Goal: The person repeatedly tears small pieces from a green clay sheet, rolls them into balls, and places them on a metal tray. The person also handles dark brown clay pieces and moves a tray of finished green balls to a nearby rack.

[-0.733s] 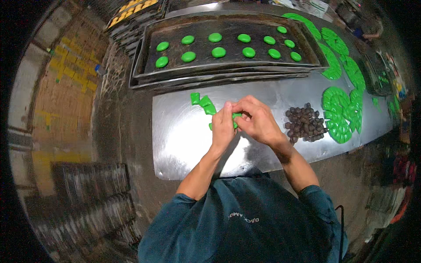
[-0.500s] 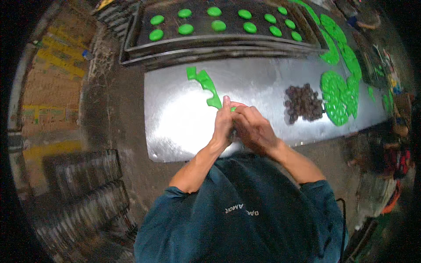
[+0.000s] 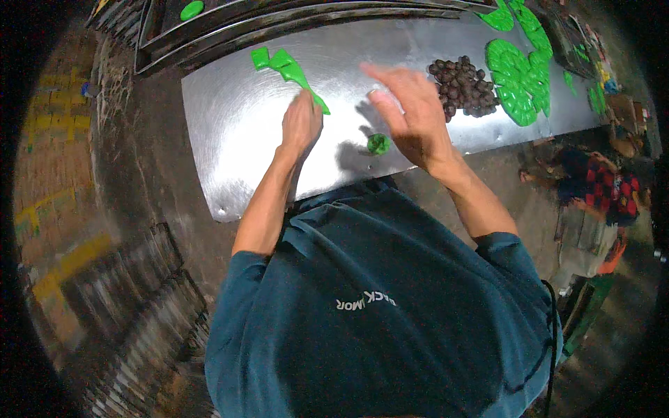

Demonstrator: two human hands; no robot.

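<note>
My left hand (image 3: 302, 124) is closed at the lower end of a green dough strip (image 3: 290, 68) on the metal table; its fingertips are partly hidden. A small separate green dough piece (image 3: 260, 58) sits at the strip's far end. My right hand (image 3: 416, 111) is in the air over the table, fingers stretched apart, slightly blurred and holding nothing. Below it a small green dough ball (image 3: 378, 144) with a rough, gathered top rests near the table's front edge. Just right of that hand lies a pile of dark brown balls (image 3: 465, 87).
Big flattened green dough slabs (image 3: 514, 83) cover the right part of the metal table (image 3: 237, 153). Stacked dark trays (image 3: 300, 26) stand along its far edge, a green round (image 3: 191, 10) in the top one. Another person in a red-checked garment (image 3: 612, 191) is at the far right.
My hands have parted: the left moved left onto the strip, the right rose to the right. The green dough held between them now lies as a ball on the table. The view has shifted.
</note>
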